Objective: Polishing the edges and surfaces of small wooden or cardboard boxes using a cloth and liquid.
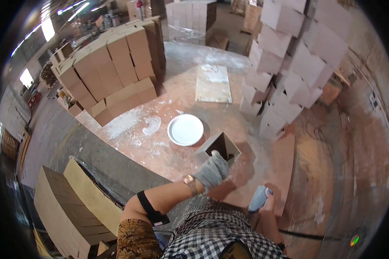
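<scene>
My left hand (214, 167), in a grey glove with bare fingertips, grips the near rim of a small open cardboard box (206, 149). The box is tilted, its dark inside partly showing; some of my fingers are hidden in it. Lower right, my right hand (268, 201) is closed round a light blue rounded object (258, 197) whose kind I cannot make out. Just beyond the box, to its left, stands a round white basin (185, 130) with white stuff in it. All this is over a reddish-brown tabletop (263, 160) smeared with white.
Stacked cardboard boxes (116, 54) line the table's far left. Tall stacks of paler boxes (304, 64) rise on the right. A white-smeared board (213, 90) lies beyond the basin. Beside my left arm stands a large carton (67, 205) with brown cardboard pieces.
</scene>
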### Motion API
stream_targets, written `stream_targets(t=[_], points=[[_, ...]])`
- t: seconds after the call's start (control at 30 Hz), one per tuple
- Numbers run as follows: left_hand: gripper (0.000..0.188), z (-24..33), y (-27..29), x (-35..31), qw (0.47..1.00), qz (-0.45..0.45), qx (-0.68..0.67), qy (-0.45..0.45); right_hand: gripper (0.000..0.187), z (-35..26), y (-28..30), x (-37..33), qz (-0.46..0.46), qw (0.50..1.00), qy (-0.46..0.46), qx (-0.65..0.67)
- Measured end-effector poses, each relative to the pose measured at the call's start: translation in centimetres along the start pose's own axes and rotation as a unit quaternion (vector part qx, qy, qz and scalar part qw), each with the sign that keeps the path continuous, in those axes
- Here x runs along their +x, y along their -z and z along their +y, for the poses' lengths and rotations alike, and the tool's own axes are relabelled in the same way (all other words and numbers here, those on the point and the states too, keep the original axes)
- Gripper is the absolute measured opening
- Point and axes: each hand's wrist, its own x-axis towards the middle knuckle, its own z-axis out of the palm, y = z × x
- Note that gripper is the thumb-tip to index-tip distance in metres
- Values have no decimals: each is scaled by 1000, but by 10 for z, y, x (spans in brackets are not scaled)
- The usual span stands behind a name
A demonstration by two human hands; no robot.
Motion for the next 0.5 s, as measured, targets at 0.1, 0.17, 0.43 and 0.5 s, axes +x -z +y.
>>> stream_targets(t=[0.1,0.17,0.43,0.5], points=[[23,-8,73,33,969,120,171,130,25,4,-16,19,-9,1000,16,23],[31,-16,94,47,985,-156,48,-60,25,4,-26,31,-89,994,-56,40],[36,-20,81,98,970,-203,93,-100,25,-14,-45,60,-103,993,-16,58],[32,-45,100,107,957,-248,52,-144,23,-17,-47,64,-87,992,-6,94]])
